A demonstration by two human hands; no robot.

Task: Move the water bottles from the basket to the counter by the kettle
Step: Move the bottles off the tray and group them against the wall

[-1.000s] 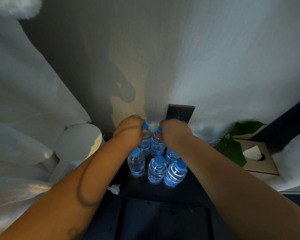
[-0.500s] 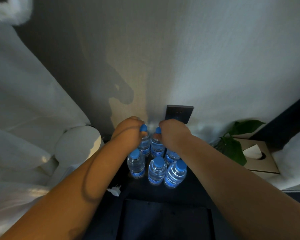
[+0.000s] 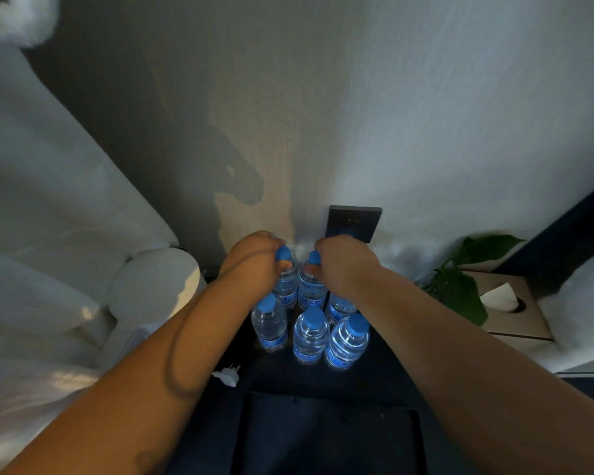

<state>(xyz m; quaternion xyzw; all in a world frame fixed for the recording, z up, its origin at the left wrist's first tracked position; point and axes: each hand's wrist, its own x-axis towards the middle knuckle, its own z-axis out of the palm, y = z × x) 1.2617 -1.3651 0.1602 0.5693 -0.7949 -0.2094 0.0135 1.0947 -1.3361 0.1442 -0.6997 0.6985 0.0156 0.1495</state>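
Observation:
Several clear water bottles with blue caps stand clustered on a dark counter (image 3: 288, 375) against the wall. My left hand (image 3: 254, 262) grips the neck of the back left bottle (image 3: 285, 282). My right hand (image 3: 343, 265) grips the neck of the back middle bottle (image 3: 310, 286). Three bottles stand free in the front row: left (image 3: 269, 323), middle (image 3: 310, 335) and right (image 3: 347, 341). Another bottle (image 3: 340, 305) is partly hidden under my right wrist. A white kettle (image 3: 151, 289) sits left of the bottles. No basket shows.
A white plug (image 3: 226, 375) lies on the counter left of the front bottles. A dark wall socket plate (image 3: 354, 221) is behind my right hand. A green plant (image 3: 463, 289) and a tissue box (image 3: 508, 306) stand to the right. White cloth covers the left side.
Both hands stay closed on the two back bottles' necks; they have shifted slightly up and toward the wall. The front bottles have not moved.

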